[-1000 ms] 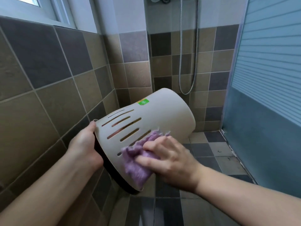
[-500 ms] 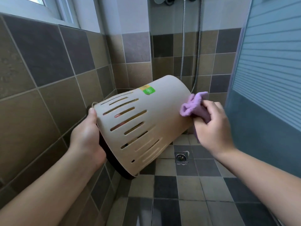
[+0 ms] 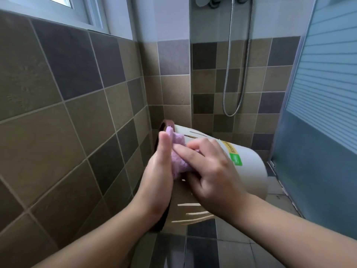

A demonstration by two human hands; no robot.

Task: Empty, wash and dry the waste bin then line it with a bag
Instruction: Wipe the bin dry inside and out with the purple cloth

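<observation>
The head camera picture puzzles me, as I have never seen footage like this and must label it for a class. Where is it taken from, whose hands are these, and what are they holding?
There is no machine here. A person wears a wide-angle camera on the head, so you look forward and down along their own arms.

The place is a tiled shower corner, with a shower hose hanging on the back wall and a glass door at the right.

The left hand grips the dark rim of a pale plastic waste bin, which is held off the floor and tipped on its side. The bin has slots in its wall and a green sticker.

The right hand presses a purple cloth against the bin near the rim, apparently wiping it dry.
</observation>
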